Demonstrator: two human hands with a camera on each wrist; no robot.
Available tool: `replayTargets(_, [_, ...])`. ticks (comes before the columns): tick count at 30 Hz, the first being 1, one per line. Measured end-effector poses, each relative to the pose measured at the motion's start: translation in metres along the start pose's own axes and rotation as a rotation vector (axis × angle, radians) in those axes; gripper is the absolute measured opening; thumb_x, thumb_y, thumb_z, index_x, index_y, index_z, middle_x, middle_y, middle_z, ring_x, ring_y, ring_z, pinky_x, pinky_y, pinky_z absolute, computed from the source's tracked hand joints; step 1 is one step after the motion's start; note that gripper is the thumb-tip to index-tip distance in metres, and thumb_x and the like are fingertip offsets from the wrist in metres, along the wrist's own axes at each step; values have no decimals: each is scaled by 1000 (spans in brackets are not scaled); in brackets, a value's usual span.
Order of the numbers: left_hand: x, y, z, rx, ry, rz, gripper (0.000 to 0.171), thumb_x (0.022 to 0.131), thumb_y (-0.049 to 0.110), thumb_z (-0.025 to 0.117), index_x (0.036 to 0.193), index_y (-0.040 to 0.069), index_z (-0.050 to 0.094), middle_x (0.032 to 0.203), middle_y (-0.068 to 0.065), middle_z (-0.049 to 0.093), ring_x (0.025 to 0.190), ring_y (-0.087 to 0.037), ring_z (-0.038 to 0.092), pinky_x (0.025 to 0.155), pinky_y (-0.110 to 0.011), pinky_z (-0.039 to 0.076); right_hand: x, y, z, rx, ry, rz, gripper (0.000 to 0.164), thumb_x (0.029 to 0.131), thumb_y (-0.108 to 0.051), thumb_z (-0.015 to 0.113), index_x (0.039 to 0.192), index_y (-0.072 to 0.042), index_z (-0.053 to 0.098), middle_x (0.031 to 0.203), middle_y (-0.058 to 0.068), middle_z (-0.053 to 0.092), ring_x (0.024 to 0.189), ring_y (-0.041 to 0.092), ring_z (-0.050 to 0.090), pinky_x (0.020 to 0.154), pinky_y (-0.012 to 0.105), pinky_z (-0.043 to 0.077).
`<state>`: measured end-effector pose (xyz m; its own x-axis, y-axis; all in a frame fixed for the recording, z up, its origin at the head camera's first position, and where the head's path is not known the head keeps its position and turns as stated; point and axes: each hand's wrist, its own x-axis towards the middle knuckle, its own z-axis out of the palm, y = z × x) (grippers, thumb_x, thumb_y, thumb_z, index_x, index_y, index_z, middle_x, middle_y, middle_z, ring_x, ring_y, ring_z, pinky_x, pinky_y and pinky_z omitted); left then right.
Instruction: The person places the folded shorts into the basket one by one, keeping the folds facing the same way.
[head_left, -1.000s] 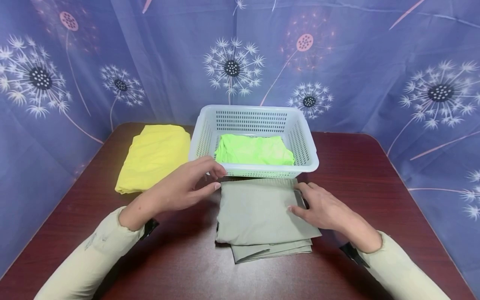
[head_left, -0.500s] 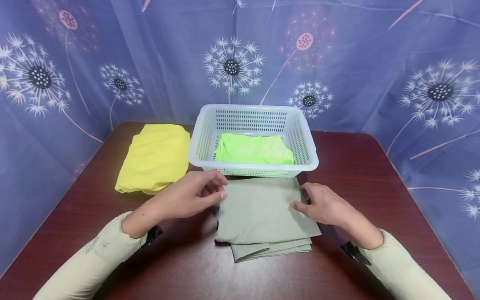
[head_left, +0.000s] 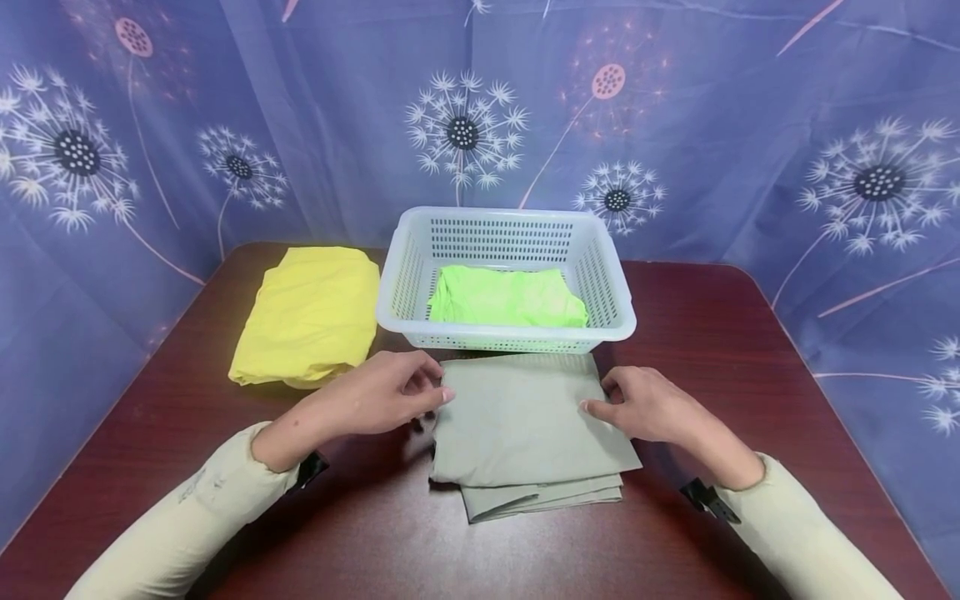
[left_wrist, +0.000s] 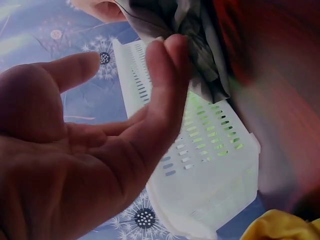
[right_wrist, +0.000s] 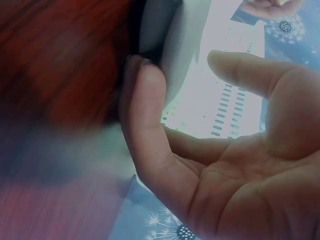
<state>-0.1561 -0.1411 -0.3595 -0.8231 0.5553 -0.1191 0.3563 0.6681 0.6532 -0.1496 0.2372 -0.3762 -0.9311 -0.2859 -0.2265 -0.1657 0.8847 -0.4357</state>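
A folded grey-green garment (head_left: 525, 425) lies on the table in front of the basket, its layers showing at the near edge. My left hand (head_left: 390, 392) is at its left edge; in the left wrist view the thumb stands apart from the bent fingers (left_wrist: 167, 95), whose tips are by the cloth. At the right edge is my right hand (head_left: 652, 404), fingers bent down beside the cloth. The right wrist view shows a wide gap between that thumb and the fingers (right_wrist: 147, 110). Neither hand pinches the cloth.
A pale plastic basket (head_left: 506, 333) stands just behind the garment and holds a bright green folded cloth (head_left: 510, 298). To its left lies a folded yellow cloth (head_left: 307, 308). Blue dandelion-print fabric (head_left: 337, 125) hangs round the dark wooden table (head_left: 712, 333).
My left hand has come down and slightly right from beside the basket's front rim to the garment's left edge. My right hand has shifted slightly right along the garment's right edge.
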Motion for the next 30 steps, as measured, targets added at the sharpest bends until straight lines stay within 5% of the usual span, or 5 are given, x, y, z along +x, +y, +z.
replayTargets(11, [7, -2, 6, -75, -81, -227, 65, 103, 54, 65, 137, -1, 61, 77, 1, 75, 72, -12, 71, 90, -36, 53, 0, 0, 1, 71, -34, 49, 40, 95, -40, 76, 101, -1, 69, 73, 2, 62, 68, 16, 57, 62, 33, 48])
replayTargets(19, [14, -8, 13, -153, -102, -231, 46, 104, 53, 63, 101, 8, 72, 68, -1, 72, 68, -13, 68, 89, -33, 50, 1, 0, 1, 112, -41, 64, 39, 96, -39, 76, 100, -2, 68, 69, 2, 66, 58, 14, 65, 62, 33, 49])
replayTargets(25, [19, -12, 17, -256, -107, -260, 49, 104, 48, 66, 115, 0, 71, 80, -2, 76, 71, -17, 74, 85, -33, 58, 3, 0, 1, 141, -46, 72, 38, 96, -37, 76, 102, 0, 69, 69, 2, 66, 58, 15, 65, 61, 33, 49])
replayTargets(30, [22, -14, 20, -345, -111, -264, 43, 105, 42, 66, 106, 0, 73, 83, -6, 77, 74, -18, 76, 80, -32, 61, 4, 1, 2, 177, -34, 70, 35, 96, -34, 75, 101, 0, 70, 66, 1, 65, 58, 15, 64, 60, 33, 48])
